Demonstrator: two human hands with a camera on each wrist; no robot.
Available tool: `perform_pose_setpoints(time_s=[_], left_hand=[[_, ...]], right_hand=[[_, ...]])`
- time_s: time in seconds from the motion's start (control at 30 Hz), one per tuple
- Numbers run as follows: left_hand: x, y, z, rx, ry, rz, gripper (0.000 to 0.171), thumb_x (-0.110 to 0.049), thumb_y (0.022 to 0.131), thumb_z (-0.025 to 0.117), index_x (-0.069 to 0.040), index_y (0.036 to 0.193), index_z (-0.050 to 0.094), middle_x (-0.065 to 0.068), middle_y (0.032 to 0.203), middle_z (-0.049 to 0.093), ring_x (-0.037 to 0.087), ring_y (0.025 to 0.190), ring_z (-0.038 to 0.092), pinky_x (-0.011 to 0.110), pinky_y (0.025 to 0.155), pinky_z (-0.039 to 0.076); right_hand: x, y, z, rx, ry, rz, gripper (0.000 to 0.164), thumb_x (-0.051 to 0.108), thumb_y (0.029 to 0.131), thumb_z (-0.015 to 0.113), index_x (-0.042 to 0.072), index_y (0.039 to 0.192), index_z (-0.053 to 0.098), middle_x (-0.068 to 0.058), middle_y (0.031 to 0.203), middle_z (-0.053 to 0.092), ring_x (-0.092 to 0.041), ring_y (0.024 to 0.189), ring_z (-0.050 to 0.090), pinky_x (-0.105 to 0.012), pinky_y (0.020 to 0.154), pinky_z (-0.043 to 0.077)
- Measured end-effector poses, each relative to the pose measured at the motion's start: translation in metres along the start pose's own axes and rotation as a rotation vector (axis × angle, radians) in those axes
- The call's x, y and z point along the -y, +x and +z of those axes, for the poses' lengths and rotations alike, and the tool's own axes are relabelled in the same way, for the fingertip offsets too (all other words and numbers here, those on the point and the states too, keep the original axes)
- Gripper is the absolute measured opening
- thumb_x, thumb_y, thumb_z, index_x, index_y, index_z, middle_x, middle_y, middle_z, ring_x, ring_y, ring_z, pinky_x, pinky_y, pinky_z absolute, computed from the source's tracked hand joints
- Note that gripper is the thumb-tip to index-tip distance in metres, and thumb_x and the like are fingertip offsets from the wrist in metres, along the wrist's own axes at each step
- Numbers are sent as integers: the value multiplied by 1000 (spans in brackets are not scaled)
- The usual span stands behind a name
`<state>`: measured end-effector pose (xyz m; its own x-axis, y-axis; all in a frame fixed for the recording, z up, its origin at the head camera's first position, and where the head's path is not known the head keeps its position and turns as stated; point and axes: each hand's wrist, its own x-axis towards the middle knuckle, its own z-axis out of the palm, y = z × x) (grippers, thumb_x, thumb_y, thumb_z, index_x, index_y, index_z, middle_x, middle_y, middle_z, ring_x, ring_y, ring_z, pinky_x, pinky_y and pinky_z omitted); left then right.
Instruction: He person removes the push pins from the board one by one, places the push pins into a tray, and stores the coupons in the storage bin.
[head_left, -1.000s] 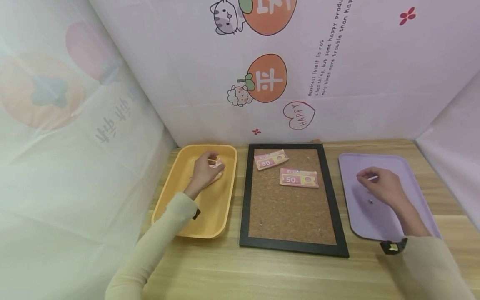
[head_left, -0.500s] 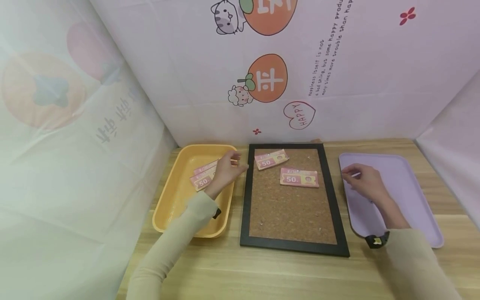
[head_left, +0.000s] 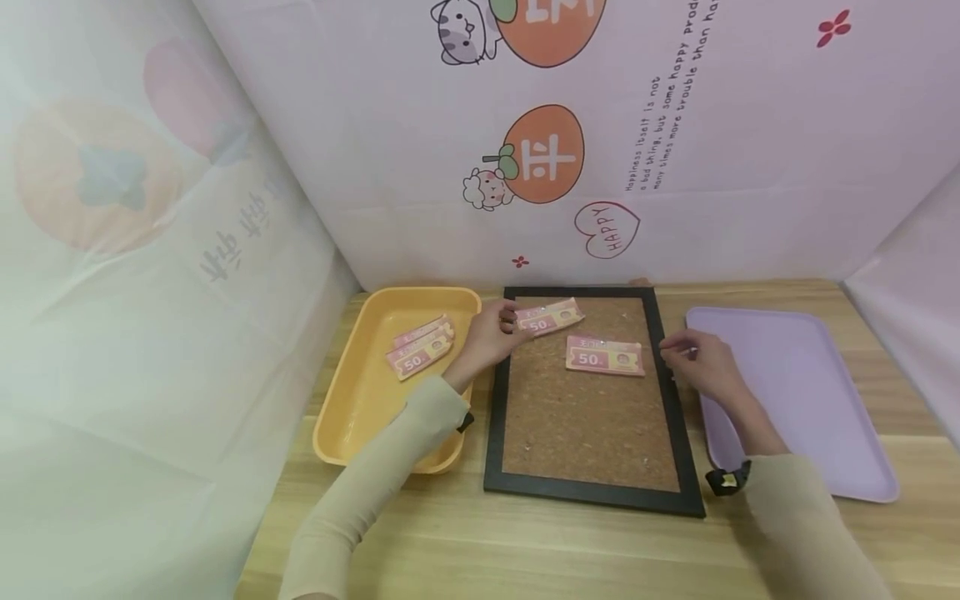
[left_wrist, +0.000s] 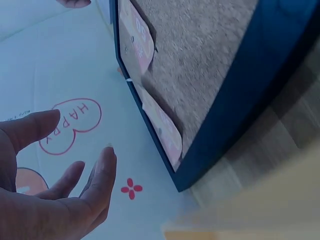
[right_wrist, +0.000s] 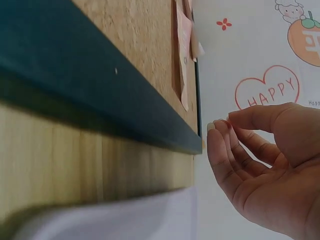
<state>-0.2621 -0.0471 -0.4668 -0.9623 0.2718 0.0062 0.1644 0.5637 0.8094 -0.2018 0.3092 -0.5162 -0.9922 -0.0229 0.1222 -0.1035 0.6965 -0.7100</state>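
My left hand (head_left: 491, 335) is over the left side of the framed corkboard (head_left: 585, 433), fingertips right at the edge of a tilted pink-and-yellow coupon (head_left: 551, 317) marked 50. In the left wrist view its thumb and fingers (left_wrist: 102, 175) are spread apart with nothing between them. A second coupon (head_left: 604, 357) lies on the cork right of the first, a pin at its top edge. My right hand (head_left: 701, 362) hovers by the board's right frame. Its thumb tip meets the fingertips (right_wrist: 215, 145); I cannot tell whether something small is pinched there.
A yellow tray (head_left: 330, 417) at left holds several overlapping coupons (head_left: 422, 346). The purple tray (head_left: 810, 392) stands right of the board. Small pins show in the cork, one pin (head_left: 646, 461) near the lower right corner. A printed cloth (head_left: 420, 225) hangs close behind.
My left hand has moved right, out of the yellow tray to the board's coupon, leaving coupons behind. My right hand has moved left from over the purple tray to the board's right edge.
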Motion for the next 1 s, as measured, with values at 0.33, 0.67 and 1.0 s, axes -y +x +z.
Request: perform_pose_setpoints(time_s=[0.33,0.67,1.0], left_hand=[[-3,13,30,43,-100,-19,52,-13,90,80,1,136,60,28,133,65,41,120,67,43,98,60],[-5,16,55,71,-29,-83,49,-21,92,78,-1,134,62,19,131,70,34,123,67,40,101,57],[1,19,77,101,-54,-157,57,-23,90,81,-3,139,58,19,135,67,33,122,65,44,103,56]], right_hand=[[11,9,14,39,46,20,25,8,101,63,-8,118,67,-32,112,70,-39,90,73,-28,64,62],[21,17,24,89,65,65,28,8,99,63,-8,122,65,-29,108,70,-29,87,71,-23,65,53],[13,25,41,101,94,55,24,8,99,66,-9,116,68,-27,101,72,-21,79,69,-20,59,54]])
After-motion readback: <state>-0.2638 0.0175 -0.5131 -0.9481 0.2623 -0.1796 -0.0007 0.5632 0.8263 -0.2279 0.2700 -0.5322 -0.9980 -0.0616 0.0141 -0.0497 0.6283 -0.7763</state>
